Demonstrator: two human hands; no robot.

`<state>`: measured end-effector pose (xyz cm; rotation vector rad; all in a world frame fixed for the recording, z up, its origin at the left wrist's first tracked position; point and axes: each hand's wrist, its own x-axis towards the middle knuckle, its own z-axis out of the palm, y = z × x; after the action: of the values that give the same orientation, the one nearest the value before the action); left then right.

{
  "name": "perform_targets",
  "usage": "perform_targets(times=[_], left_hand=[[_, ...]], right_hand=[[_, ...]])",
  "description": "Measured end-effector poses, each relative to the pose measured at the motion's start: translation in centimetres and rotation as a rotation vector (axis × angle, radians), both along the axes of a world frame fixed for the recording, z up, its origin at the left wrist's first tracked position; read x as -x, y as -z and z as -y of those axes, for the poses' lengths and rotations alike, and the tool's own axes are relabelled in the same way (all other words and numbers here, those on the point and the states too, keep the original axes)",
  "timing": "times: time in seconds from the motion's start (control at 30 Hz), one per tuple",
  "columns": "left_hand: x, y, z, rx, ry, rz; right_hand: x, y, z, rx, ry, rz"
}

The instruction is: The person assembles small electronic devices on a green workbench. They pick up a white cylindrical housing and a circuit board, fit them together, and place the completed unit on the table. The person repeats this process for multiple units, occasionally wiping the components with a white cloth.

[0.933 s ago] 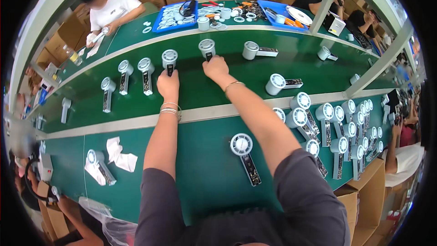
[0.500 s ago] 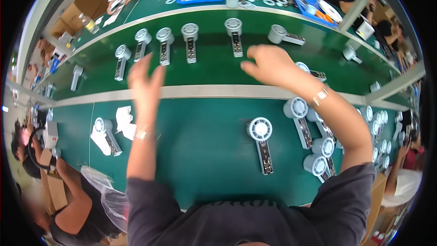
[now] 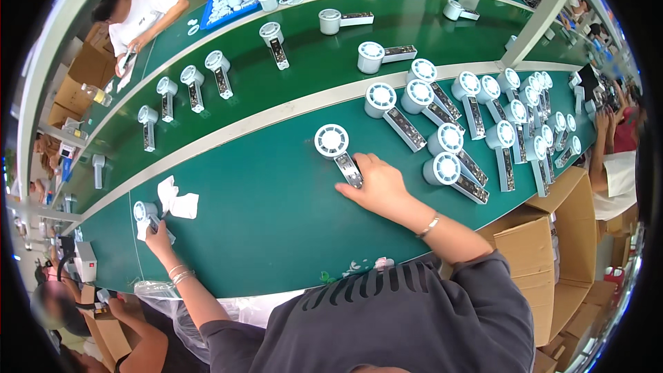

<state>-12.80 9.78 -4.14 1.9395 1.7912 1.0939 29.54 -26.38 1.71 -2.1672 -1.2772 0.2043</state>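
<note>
A pale grey-blue handheld fan point(image 3: 331, 141), its round grille facing up and circuit board bare along the handle, is on the green table in front of me. My right hand point(image 3: 380, 188) holds this fan's handle between thumb and fingers. At the left, my left hand point(image 3: 159, 239) is closed on the handle of another handheld fan point(image 3: 144, 211), which lies by crumpled white paper point(image 3: 181, 200). The hand partly hides that fan's handle.
Many similar fans point(image 3: 444, 168) crowd the table's right side. More fans point(image 3: 218, 63) lie on the green belt beyond the pale rail point(image 3: 276, 112). An open cardboard box point(image 3: 518, 249) stands at the right near edge. Other people sit across and at both sides.
Both hands have come back from over the belt to the table, each taking hold of a fan's handle. My view has turned to the right, and the belt's fans appear further left.
</note>
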Motion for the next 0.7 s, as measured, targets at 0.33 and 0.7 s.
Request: perform_targets(times=[0.33, 0.7], left_hand=[[0.9, 1.2, -0.4, -0.124, -0.158, 0.095], [-11.5, -3.9, 15.2, 0.068, 0.241, 0.766]], right_hand=[[-0.1, 1.4, -1.5, 0.01, -0.023, -0.07], [0.1, 1.1, -0.6, -0.224, 0.004, 0.118]])
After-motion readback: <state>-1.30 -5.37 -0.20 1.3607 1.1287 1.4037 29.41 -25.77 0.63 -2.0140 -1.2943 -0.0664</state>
